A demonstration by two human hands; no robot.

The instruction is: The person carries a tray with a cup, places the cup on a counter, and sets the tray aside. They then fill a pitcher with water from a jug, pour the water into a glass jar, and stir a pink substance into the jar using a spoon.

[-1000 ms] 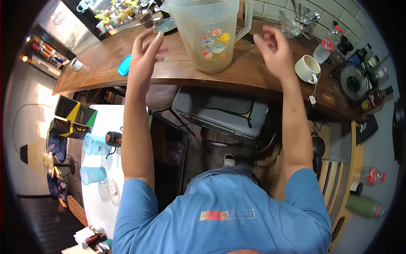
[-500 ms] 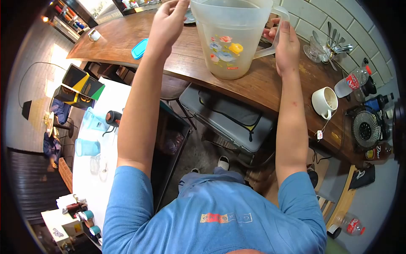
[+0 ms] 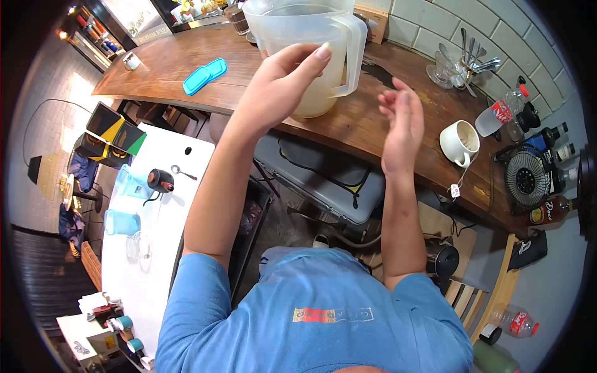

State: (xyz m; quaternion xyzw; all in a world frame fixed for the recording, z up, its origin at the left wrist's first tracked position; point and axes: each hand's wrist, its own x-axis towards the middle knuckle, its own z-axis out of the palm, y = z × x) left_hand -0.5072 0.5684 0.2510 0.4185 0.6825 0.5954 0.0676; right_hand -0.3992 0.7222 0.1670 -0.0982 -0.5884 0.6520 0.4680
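A large translucent plastic pitcher (image 3: 311,28) stands on the wooden counter (image 3: 435,102), its handle (image 3: 356,53) turned toward the right front. My left hand (image 3: 280,87) is in front of the pitcher's wall, overlapping it in this view, with the thumb stretched out and the fingers extended. To the right of the handle, my right hand (image 3: 401,121) hangs over the counter, apart from the pitcher. Its fingers are loosely curled and spread, with nothing in them. Blue plastic lids (image 3: 205,76) lie on the counter left of the pitcher.
Right of my right hand stands a white mug (image 3: 459,143) with a tea tag hanging out. Behind it are a glass of spoons (image 3: 463,71), a plastic bottle (image 3: 500,112) and a small black fan (image 3: 528,177). A white table (image 3: 161,242) at left holds blue pitchers (image 3: 124,222).
The pitcher has turned, bringing its handle toward me and its flower print out of sight. My right hand has let go of the handle; my left hand has come down from the rim.
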